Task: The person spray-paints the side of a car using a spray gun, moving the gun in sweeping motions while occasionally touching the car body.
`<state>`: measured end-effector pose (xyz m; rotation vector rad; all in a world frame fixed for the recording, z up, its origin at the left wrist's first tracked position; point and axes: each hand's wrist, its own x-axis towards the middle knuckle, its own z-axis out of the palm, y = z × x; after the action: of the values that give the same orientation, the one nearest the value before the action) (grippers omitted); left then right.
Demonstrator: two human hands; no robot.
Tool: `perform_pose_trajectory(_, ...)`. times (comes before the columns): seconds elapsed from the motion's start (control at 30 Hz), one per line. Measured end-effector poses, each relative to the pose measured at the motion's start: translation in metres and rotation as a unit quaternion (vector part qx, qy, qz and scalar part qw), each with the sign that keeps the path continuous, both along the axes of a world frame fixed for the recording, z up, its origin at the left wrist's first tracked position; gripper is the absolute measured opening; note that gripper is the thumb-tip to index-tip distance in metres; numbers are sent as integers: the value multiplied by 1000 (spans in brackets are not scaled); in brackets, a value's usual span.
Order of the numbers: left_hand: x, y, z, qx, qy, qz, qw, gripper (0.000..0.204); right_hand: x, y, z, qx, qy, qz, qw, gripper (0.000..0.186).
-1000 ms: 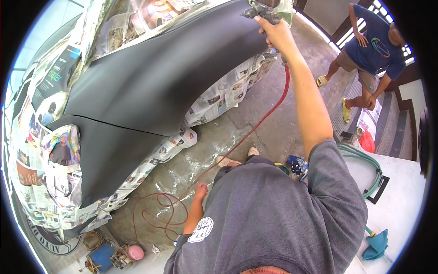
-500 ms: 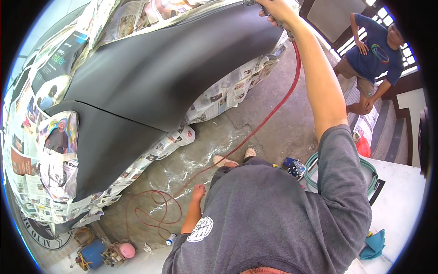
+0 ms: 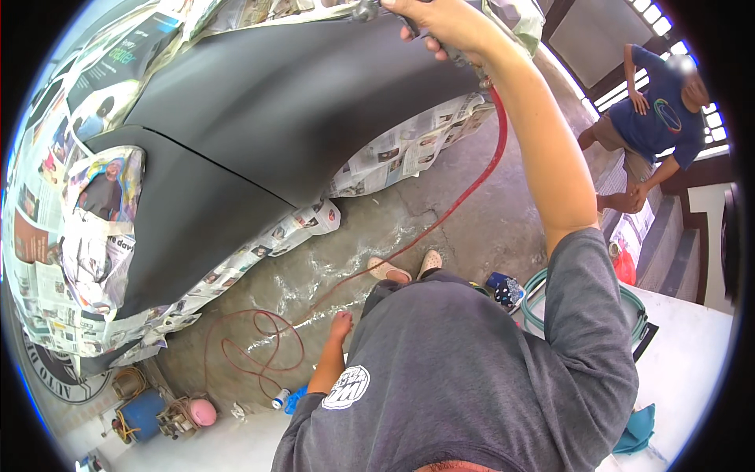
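Raised high at the top, my right hand (image 3: 452, 31) is wrapped round a paint spray gun (image 3: 366, 11), whose head points left over a dark grey car body panel (image 3: 267, 102). A red air hose (image 3: 498, 145) hangs from the gun's handle and runs down to loose coils on the floor. Newspaper masking (image 3: 389, 153) borders the panel and covers the areas around it. Low at my side hangs my left hand (image 3: 340, 325), its fingers curled closed with no object visible in them. A dark seam crosses the panel on the left.
To the right, a person in a blue shirt (image 3: 661, 110) sits by grey steps (image 3: 668, 259). A coiled green hose (image 3: 535, 295) and a teal cloth (image 3: 635, 431) lie on my right. An air compressor with a blue tank (image 3: 141, 415) stands at lower left. Concrete floor (image 3: 370, 228) lies beside the car.
My right hand has moved left and slightly down with the spray gun, along the panel's upper edge. The red hose has swung along with it. My left hand still hangs low.
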<state>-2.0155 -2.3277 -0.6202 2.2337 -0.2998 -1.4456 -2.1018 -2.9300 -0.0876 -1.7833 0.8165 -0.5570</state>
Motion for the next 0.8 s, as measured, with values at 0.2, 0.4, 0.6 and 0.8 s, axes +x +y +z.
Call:
perform_pose_trajectory(0.2, -8, -8, 1, -8, -3, 49, 999, 26, -5, 36, -18, -5, -10, 15, 1000, 47)
perform_pose_trajectory(0.4, -9, -6, -12, 5, 8, 56, 998, 34, -50, 32, -55, -30, -5, -140, 990, 44)
perform_pose_trajectory(0.6, -15, -6, -17, 19, 8, 76, 997, 34, -55, 61, -78, 1, -15, -206, 978, 43)
perform_pose_trajectory(0.8, -30, -13, -8, 0, 8, 110, 994, 33, -25, 108, -91, 108, -44, -65, 991, 40)
